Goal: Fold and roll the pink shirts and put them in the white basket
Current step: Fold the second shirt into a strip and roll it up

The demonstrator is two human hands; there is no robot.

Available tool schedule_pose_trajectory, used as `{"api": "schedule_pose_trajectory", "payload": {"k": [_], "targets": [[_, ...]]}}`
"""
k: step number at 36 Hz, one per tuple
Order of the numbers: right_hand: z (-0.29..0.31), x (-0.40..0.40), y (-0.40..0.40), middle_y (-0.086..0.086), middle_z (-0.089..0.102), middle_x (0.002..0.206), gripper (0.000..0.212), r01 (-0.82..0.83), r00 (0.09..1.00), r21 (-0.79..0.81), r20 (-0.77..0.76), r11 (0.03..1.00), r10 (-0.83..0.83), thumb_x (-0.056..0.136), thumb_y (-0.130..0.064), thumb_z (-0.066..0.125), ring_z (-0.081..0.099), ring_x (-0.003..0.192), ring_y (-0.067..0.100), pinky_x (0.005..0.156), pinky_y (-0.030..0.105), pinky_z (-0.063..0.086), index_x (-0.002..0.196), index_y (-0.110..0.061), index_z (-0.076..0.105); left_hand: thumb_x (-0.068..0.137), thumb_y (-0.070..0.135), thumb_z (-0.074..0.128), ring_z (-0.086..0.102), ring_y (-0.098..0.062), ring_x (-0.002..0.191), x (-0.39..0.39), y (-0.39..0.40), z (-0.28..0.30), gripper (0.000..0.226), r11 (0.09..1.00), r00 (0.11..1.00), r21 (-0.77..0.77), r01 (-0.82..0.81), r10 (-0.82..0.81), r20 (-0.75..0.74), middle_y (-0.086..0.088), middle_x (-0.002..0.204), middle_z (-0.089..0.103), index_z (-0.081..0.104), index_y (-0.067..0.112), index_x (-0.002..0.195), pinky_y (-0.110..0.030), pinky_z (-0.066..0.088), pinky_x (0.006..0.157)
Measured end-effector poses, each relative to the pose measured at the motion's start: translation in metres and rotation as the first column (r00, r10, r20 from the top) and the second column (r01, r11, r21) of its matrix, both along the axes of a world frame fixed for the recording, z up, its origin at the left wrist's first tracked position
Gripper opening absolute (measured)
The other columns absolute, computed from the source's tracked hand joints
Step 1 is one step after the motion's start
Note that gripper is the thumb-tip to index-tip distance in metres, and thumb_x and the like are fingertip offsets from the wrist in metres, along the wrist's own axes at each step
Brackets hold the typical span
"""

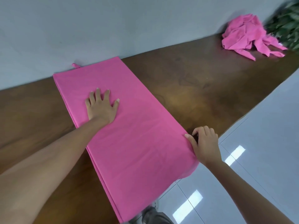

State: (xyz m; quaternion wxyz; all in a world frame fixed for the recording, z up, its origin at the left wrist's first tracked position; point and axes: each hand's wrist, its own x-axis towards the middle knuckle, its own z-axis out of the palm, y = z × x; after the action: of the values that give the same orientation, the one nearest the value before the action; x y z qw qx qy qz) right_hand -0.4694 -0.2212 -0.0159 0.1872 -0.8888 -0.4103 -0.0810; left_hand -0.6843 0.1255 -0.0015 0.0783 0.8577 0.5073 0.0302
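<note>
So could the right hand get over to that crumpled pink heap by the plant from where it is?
Probably yes: bare table lies between the right hand and the heap, though it looks a long stretch.

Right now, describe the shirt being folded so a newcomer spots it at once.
On the long brown table against the grey wall, find the flat pink shirt under the left hand, its edge gripped by the right hand. Unlike the crumpled pink pile by the plant, it is a smooth rectangle.

place: plain indoor room | wooden table (202,81) | grey wall (113,21) | glossy tiled floor (267,126)
</note>
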Motion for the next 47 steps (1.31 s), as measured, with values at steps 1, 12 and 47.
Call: {"api": "schedule_pose_trajectory", "payload": {"k": [1, 12, 47], "targets": [[0.001, -0.002, -0.001, -0.006, 0.051, 0.085, 0.044, 0.010, 1.000, 0.003, -0.002, 1.000, -0.010, 0.094, -0.064, 0.042, 0.040, 0.080, 0.018, 0.073, 0.034, 0.034, 0.085, -0.023, 0.051, 0.101, 0.066, 0.020, 0.010, -0.041, 0.152, 0.001, 0.001, 0.000, 0.070, 1.000, 1.000, -0.008, -0.002, 0.002, -0.001, -0.015, 0.168, 0.011, 0.020, 0.028, 0.159, -0.057, 0.012, 0.123], [0.010, -0.007, 0.000, -0.017, 0.051, 0.086, 0.025, 0.058, 0.965, -0.022, -0.256, 0.998, -0.062, 0.090, -0.056, 0.061, 0.042, 0.088, 0.010, 0.088, 0.033, 0.028, 0.083, -0.033, 0.056, 0.100, 0.037, 0.056, 0.040, -0.036, 0.137, 0.070, 0.017, 0.031, 0.051, 0.924, 0.921, -0.048, 0.379, -0.372, 0.118, -0.012, 0.153, 0.042, 0.048, 0.015, 0.146, -0.048, 0.034, 0.113], [0.043, 0.013, -0.051, -0.020, 0.068, 0.076, 0.025, -0.283, 0.774, 0.060, -0.575, 0.957, 0.265, 0.087, -0.048, 0.071, 0.062, 0.084, 0.003, 0.073, 0.020, 0.049, 0.071, -0.032, 0.061, 0.102, 0.023, 0.053, 0.049, -0.026, 0.084, 0.124, 0.044, 0.074, 0.015, 0.839, 0.836, -0.087, 0.538, -0.544, -0.073, -0.005, 0.095, 0.049, 0.042, 0.019, 0.091, -0.040, 0.042, 0.073]]}}
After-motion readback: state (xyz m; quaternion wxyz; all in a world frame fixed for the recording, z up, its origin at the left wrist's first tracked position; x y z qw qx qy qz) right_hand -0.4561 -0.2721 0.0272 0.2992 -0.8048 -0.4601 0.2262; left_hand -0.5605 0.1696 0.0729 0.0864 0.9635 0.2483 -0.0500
